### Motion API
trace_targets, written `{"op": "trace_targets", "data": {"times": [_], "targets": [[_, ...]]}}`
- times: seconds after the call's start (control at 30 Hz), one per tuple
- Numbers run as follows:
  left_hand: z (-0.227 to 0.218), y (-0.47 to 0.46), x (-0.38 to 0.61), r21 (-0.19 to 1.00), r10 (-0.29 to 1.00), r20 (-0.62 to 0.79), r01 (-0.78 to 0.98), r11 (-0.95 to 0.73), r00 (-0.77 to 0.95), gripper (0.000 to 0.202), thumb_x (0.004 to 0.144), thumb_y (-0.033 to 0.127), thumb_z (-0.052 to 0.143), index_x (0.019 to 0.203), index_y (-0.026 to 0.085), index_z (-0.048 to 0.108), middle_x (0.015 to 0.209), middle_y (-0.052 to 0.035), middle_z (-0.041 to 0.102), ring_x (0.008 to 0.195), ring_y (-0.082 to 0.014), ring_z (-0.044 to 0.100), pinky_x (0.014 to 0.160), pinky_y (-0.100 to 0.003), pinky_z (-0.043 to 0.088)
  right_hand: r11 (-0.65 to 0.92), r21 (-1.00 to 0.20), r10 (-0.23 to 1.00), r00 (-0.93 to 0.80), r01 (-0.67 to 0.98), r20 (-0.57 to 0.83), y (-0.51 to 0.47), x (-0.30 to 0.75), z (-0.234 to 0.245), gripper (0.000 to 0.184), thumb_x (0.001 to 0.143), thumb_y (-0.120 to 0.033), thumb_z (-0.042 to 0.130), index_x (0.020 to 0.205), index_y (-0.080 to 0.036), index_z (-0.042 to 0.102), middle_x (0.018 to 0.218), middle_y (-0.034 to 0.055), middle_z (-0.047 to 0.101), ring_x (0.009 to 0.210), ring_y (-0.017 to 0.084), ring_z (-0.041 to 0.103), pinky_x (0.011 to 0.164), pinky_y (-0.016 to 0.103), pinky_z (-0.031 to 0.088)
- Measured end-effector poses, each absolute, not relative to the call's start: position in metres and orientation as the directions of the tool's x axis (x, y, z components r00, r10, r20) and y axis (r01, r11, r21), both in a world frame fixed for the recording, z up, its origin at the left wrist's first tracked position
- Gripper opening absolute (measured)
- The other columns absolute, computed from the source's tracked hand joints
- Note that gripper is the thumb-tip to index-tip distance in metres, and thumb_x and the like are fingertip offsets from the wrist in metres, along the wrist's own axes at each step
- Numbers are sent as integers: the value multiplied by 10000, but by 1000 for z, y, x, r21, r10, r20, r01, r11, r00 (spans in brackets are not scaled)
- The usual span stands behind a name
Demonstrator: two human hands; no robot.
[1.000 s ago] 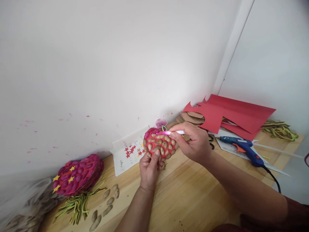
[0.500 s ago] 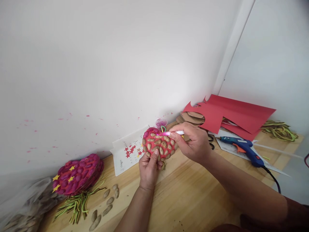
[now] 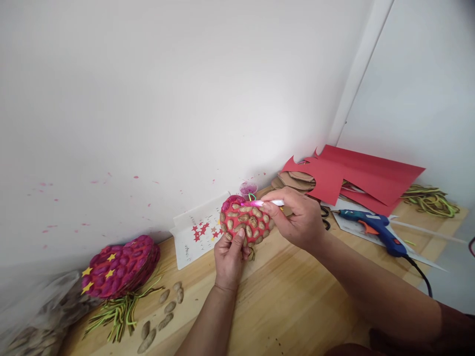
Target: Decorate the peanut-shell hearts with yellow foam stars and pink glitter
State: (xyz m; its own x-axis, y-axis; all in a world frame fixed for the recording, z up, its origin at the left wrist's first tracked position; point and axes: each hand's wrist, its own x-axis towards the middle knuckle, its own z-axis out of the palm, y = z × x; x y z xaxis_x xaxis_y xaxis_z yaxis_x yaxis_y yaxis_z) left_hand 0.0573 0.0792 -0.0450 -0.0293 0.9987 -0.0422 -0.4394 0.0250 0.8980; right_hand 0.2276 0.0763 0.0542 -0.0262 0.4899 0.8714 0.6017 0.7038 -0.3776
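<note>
My left hand (image 3: 230, 257) is closed on the lower edge of a red heart-shaped craft piece (image 3: 245, 221) studded with peanut shells, thumb pressed on its front. It is held upright above the wooden table (image 3: 289, 301). My right hand (image 3: 299, 220) pinches a thin white brush (image 3: 269, 202). The brush's pink tip touches the piece's upper left part, where the shells are painted magenta.
A finished magenta shell piece with yellow stars (image 3: 120, 267) lies at left over green strips, with loose peanut shells (image 3: 163, 311) beside it. A star sticker sheet (image 3: 198, 232) leans on the wall. Red card sheets (image 3: 352, 175) and a blue glue gun (image 3: 374, 228) lie at right.
The brush tip has made small shifts over the top of the piece. Both hands otherwise stay in place.
</note>
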Motion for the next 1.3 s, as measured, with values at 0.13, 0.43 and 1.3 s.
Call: {"op": "trace_targets", "data": {"times": [0.13,0.43,1.3], "targets": [[-45,79,57,901,999,-32,-434,17,-28,433,679,523,893,745,163,661,564,38,608,421,-80,505,384,-191,365,709,-373,493,-42,598,869,76,227,54,101,924,-144,660,968,-212,720,845,36,766,781,177,711,744,310,576],[-45,80,57,922,998,-41,-387,20,-45,452,679,544,879,731,171,631,541,44,585,410,-91,504,375,-201,353,722,-350,471,-53,597,881,76,226,53,120,941,-151,622,985,-223,708,857,44,765,779,179,707,731,317,585],[-52,80,58,939,997,53,-337,-67,-51,431,764,499,838,688,187,551,512,48,561,424,-81,463,412,-196,362,722,-356,458,-25,593,888,74,225,55,107,913,-107,661,971,-174,720,843,49,760,774,163,694,729,288,550]]}}
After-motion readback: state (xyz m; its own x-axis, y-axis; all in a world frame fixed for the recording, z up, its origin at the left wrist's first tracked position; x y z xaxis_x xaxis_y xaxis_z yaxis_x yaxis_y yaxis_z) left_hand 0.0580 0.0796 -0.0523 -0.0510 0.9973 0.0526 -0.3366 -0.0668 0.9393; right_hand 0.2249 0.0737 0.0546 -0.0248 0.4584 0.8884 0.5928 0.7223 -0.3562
